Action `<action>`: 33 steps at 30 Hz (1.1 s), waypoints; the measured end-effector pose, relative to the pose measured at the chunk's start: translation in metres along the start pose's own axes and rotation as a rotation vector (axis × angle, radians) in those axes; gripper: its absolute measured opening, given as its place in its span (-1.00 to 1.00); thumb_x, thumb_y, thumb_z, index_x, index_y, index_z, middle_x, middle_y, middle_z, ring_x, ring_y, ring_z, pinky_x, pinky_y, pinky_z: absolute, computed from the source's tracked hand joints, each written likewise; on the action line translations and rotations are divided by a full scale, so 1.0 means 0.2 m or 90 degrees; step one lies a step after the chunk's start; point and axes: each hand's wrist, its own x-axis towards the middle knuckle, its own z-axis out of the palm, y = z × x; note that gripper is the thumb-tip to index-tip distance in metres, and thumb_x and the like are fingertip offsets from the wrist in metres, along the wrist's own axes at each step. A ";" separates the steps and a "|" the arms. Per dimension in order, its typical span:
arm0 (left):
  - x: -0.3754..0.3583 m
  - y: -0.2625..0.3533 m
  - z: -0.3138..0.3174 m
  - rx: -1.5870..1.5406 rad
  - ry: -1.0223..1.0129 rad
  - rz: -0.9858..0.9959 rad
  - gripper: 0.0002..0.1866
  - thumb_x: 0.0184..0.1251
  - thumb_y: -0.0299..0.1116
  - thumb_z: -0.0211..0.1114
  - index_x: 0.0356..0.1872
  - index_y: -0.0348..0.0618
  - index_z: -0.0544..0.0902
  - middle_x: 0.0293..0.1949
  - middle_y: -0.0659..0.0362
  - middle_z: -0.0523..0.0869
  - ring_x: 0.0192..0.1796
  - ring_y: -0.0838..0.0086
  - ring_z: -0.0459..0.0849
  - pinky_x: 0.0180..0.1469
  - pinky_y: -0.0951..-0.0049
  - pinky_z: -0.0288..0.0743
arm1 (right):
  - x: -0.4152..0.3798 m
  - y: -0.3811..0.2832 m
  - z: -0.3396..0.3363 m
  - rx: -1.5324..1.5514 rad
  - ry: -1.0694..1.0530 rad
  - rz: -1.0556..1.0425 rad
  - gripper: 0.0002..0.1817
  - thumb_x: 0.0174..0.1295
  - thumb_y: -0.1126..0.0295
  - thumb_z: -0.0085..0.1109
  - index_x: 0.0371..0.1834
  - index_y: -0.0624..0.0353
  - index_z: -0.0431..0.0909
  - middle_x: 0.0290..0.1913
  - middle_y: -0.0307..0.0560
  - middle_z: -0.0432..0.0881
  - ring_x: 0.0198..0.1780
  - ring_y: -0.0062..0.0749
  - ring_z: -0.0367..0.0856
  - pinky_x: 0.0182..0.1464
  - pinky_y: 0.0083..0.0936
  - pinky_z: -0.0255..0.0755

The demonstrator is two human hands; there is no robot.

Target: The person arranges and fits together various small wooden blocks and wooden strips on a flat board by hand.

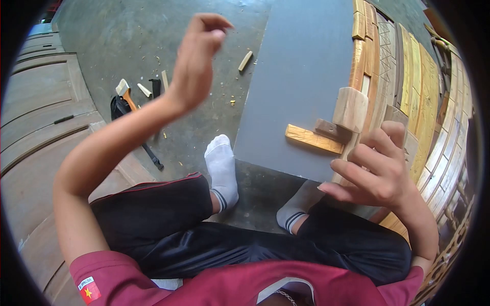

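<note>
My left hand (196, 64) is raised above the floor on the left, its fingers loosely bent and nothing visible in them. My right hand (380, 166) hovers palm-in near the edge of the grey board (298, 66), fingers apart and half curled, also holding nothing. Just beyond it, a light wooden block (351, 109) stands on the board's right side. Beside that block lie a small dark brown wood piece (333, 130) and a yellowish wooden strip (314, 138).
Wood strips and planks (416, 76) are piled on the right. Panelled wooden doors (46, 102) lie at left. On the floor are a paintbrush (126, 93), a black strap (151, 155), a wood offcut (245, 60) and shavings. My socked foot (222, 166) rests near the board.
</note>
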 end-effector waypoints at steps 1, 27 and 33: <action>0.05 -0.11 -0.03 0.026 0.041 -0.069 -0.66 0.56 -0.19 0.14 0.03 -0.31 0.62 -0.08 0.15 0.63 -0.13 0.47 0.52 0.00 0.40 0.47 | 0.01 0.00 0.00 0.000 0.007 0.001 -0.65 -0.07 0.06 0.67 -0.40 -0.02 0.70 -0.49 -0.34 0.43 -0.31 -0.34 0.43 -0.06 -0.25 0.19; 0.11 0.19 -0.28 0.443 -0.436 0.484 -0.76 0.31 -0.29 0.55 -0.31 -0.08 0.60 -0.36 0.22 0.59 -0.35 0.39 0.63 -0.31 0.33 0.52 | -0.01 0.21 -0.05 -0.041 0.075 -0.009 -0.67 0.08 0.07 0.52 -0.33 0.10 0.78 -0.49 -0.24 0.50 -0.29 -0.26 0.45 -0.05 -0.30 0.21; -0.20 0.51 0.13 0.356 -0.498 0.627 -0.73 0.31 -0.17 0.50 -0.36 -0.05 0.58 -0.43 0.29 0.41 -0.37 0.46 0.49 -0.27 0.40 0.41 | 0.02 0.15 -0.07 -0.041 0.084 -0.002 -0.84 0.14 0.26 0.48 -0.34 0.08 0.78 -0.48 -0.28 0.52 -0.30 -0.28 0.45 -0.04 -0.30 0.19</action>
